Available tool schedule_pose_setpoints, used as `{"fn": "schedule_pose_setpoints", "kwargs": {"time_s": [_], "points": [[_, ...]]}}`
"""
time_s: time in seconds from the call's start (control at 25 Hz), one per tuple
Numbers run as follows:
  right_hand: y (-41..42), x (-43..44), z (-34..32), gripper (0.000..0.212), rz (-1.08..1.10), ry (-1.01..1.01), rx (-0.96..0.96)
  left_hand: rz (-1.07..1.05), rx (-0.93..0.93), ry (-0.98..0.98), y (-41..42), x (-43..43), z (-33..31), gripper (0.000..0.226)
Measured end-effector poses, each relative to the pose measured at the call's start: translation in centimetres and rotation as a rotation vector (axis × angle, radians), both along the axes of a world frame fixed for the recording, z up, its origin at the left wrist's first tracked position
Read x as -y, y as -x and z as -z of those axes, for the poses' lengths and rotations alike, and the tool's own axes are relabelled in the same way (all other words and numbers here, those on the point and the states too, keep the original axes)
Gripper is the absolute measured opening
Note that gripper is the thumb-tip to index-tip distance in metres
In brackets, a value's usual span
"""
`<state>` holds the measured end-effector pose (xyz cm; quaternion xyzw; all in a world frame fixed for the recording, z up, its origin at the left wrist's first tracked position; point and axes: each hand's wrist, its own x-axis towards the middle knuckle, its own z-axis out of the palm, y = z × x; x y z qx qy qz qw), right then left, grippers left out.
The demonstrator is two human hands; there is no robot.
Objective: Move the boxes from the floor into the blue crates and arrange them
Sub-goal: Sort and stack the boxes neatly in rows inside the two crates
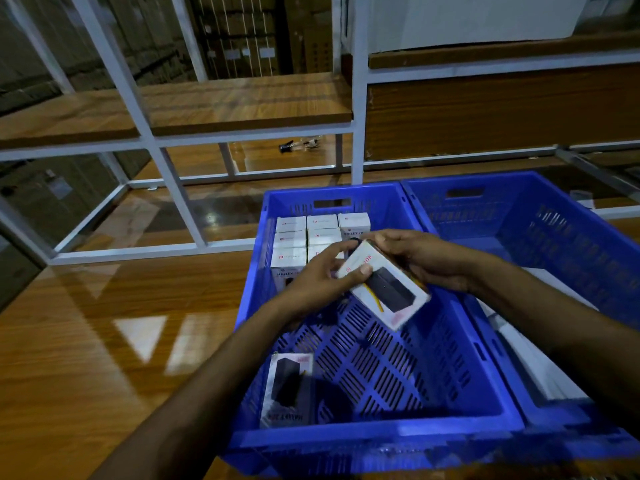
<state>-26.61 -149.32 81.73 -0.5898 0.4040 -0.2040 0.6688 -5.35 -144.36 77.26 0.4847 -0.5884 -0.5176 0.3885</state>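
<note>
Both my hands hold one white box (391, 289) with a dark product picture, tilted above the middle of the left blue crate (363, 441). My left hand (318, 278) pinches its near-left corner, thumb on top. My right hand (419, 258) grips its far end. Several white boxes (304, 237) stand upright in rows at the crate's far left end. Another box (287, 389) lies flat in the near left corner. The right blue crate (540, 216) stands beside it and holds white items (533, 358) under my right forearm.
Both crates sit on a glossy wooden floor (104, 341). A white metal rack (166, 174) with wooden shelves rises behind them. A small dark object (298, 145) lies on the rack's low shelf. A pale wall panel fills the upper right.
</note>
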Motion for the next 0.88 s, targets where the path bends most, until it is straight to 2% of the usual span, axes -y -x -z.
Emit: {"fn": "schedule_pose_setpoints", "kwargs": {"time_s": [0.08, 0.16, 0.24, 0.28, 0.36, 0.48, 0.68, 0.88], "points": [[-0.1, -0.1, -1.0, 0.037, -0.066, 0.188, -0.189, -0.026, 0.093, -0.022, 0.2, 0.3, 0.7, 0.065], [0.0, 0.3, -1.7, 0.049, -0.247, 0.388, -0.425, -0.029, 0.22, 0.014, 0.0, 0.7, 1.3, 0.075], [-0.1, 1.4, -1.8, 0.052, -0.386, 0.551, -0.629, -0.028, 0.306, 0.043, -0.4, 0.9, 1.2, 0.087], [-0.4, 2.2, -1.6, 0.051, -0.416, 0.623, -0.718, -0.052, 0.316, 0.046, -0.7, 1.2, 1.1, 0.089], [-1.0, 4.0, -1.1, 0.05, -0.402, 0.716, -0.856, -0.114, 0.328, 0.048, -1.3, 1.5, 0.9, 0.077], [-1.6, 6.7, 0.4, 0.054, -0.335, 0.693, -0.957, -0.072, 0.478, 0.06, -1.5, 2.0, 1.3, 0.063], [-2.9, 9.3, 1.6, 0.056, -0.275, 0.681, -1.1, 0.045, 0.606, 0.084, -0.4, 4.0, 0.7, 0.053], [-4.3, 11.6, 2.6, 0.051, -0.077, 0.684, -1.099, 0.044, 0.596, 0.045, 1.5, 8.2, 0.0, 0.028]]}}
